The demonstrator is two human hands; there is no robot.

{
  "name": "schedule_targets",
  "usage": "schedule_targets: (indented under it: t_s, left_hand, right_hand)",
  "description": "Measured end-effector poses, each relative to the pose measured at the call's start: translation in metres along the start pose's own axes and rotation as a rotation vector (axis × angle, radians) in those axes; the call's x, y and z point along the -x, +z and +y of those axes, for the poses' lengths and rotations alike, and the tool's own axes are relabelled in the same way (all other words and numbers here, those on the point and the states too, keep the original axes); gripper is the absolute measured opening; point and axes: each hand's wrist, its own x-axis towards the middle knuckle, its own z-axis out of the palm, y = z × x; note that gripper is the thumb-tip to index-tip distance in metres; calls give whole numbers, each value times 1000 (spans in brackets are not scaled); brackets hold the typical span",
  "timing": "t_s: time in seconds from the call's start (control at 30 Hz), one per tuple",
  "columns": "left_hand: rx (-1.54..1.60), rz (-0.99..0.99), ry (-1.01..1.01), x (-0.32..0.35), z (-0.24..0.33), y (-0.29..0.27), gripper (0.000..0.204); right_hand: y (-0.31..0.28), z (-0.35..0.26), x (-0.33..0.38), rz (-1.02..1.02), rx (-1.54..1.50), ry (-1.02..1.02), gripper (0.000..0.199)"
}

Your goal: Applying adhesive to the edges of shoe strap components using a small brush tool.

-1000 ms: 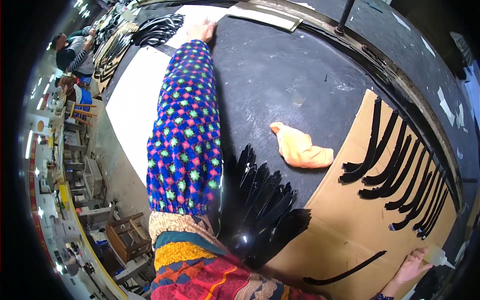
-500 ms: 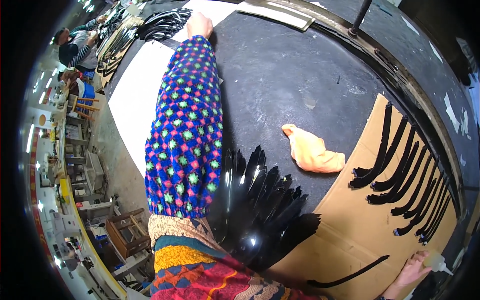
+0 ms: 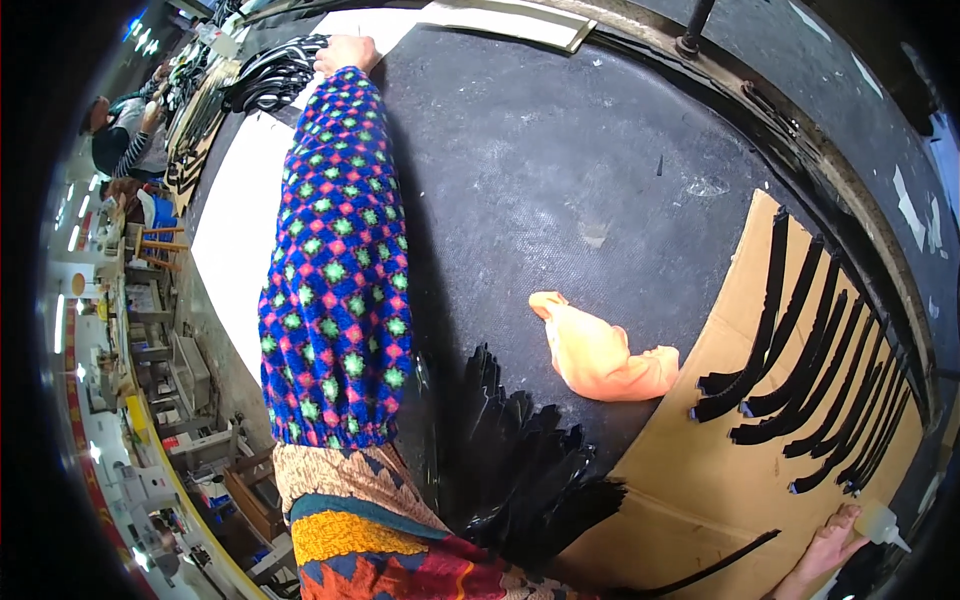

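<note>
My left hand reaches far out, its fingers closed at the near ends of a heap of glossy black curved strips. How many strips it has between the fingers is hidden. At the lower right my right hand grips a translucent squeeze bottle with a pointed nozzle tilted down to the right. Beside it, one narrow black strip lies on the brown cardboard. Several fuzzy-edged black curved strips lie in a row along the cardboard's far right side.
An orange crumpled cloth rests on the dark tabletop. Black pointed pieces fan out below it. White sheeting lies under my left arm. A metal rail bounds the right side. Another person works at the far left.
My view has shifted, so the table things appear lower and my left arm farther left. The left hand stays at the strip heap, and the right hand keeps hold of the bottle.
</note>
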Motion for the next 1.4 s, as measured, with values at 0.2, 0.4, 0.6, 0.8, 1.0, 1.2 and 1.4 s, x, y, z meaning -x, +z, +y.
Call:
schedule_targets:
  t_s: [0.2, 0.4, 0.6, 0.8, 1.0, 1.2, 1.4]
  left_hand:
    - [-197, -130, 217, -66, -72, -58, 30]
    - [-217, -157, 212, 27, 7, -54, 30]
    - [-277, -93, 290, 7, -72, -75, 28]
    - [344, -437, 80, 93, -44, -123, 26]
    - [798, -778, 252, 231, -25, -279, 30]
    - [1077, -1282, 386, 466, -18, -408, 24]
    - [1261, -1575, 285, 671, -24, -398, 19]
  right_hand:
    - [-21, 13, -18, -66, -77, 56, 48]
    - [-2, 3, 4, 35, -12, -46, 51]
    - [-27, 10, -8, -17, -120, 3, 49]
    - [-31, 5, 1, -11, -118, -18, 48]
    - [-34, 9, -16, -113, -29, 5, 47]
    - [14, 47, -10, -21, 503, -204, 38]
    - [98, 109, 80, -242, 987, -117, 36]
